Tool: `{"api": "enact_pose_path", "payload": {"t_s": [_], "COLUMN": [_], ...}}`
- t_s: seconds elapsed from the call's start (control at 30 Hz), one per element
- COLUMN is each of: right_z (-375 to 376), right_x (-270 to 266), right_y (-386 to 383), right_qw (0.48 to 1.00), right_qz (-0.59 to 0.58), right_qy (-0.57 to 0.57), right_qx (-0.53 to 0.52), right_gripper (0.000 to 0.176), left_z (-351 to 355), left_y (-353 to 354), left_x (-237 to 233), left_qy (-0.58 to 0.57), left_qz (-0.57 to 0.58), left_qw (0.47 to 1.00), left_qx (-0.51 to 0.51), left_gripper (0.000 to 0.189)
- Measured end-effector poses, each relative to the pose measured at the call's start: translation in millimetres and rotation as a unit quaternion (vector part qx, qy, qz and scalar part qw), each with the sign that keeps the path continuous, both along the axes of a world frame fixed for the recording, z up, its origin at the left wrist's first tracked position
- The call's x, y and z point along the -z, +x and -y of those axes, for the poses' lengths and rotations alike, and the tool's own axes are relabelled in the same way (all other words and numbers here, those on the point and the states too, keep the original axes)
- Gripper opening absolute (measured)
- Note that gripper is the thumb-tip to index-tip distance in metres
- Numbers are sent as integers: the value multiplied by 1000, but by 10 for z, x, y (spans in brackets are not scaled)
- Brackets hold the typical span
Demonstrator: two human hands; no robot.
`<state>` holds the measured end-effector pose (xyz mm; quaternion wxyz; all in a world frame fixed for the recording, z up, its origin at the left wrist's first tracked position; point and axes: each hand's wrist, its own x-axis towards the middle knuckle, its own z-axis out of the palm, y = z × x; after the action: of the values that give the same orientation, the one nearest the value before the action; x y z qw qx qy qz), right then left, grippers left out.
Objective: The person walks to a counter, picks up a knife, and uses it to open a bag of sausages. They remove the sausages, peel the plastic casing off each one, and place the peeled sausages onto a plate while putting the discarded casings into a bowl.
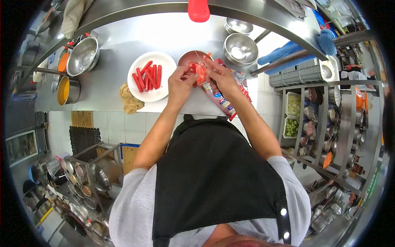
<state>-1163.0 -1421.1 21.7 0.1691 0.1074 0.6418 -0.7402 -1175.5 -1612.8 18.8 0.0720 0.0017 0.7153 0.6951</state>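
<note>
Over a metal bowl [190, 57], my left hand [180, 84] and my right hand [224, 79] are close together with fingers pinched. Between them is a red-and-orange crab stick [200, 71], with what looks like clear film about it; its exact outline is hard to make out. To the left, a white plate [140, 94] bears several red crab sticks [150, 77], laid mostly lengthwise. A printed plastic package [223, 102], red and blue, lies beneath and beside my right hand. The bowl's near side is hidden by my hands.
A crumpled tan cloth [131, 99] lies at the counter's front edge, left of the plate. Steel bowls [241, 49] stand at the right, another bowl [83, 57] and a pot [68, 90] at the left. An overhead shelf edge [156, 9] crosses above, with a red handle [198, 11] there.
</note>
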Motion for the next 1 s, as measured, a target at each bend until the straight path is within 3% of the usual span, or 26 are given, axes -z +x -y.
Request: {"api": "enact_pose_path", "payload": {"t_s": [0.1,0.23,0.53,0.73,0.83,1.0], "right_z": [141,210,226,238,146,94], "right_x": [-410,-450,-590,-622,-531,-547], "right_y": [87,124,156,188,177,165], "right_qw": [999,997,998,997,993,994], "right_qz": [-5,-33,-52,-72,-45,-6], "right_qy": [-36,-57,-35,-13,-104,-110], "right_qx": [-19,-32,-18,22,16,26], "right_gripper": [55,55,48,39,44,45], "left_z": [-3,-54,-105,-105,-92,-70], "left_y": [-19,-56,-86,-76,-129,-98], "left_x": [45,53,-58,-115,-127,-197], "left_qy": [-44,-23,-22,-85,-83,69], "left_qz": [-111,-187,-192,-262,-286,-132], "left_qw": [993,981,980,961,954,989], "left_qx": [-8,-45,-41,-35,-20,15], "left_gripper": [31,26,23,27,31,36]}}
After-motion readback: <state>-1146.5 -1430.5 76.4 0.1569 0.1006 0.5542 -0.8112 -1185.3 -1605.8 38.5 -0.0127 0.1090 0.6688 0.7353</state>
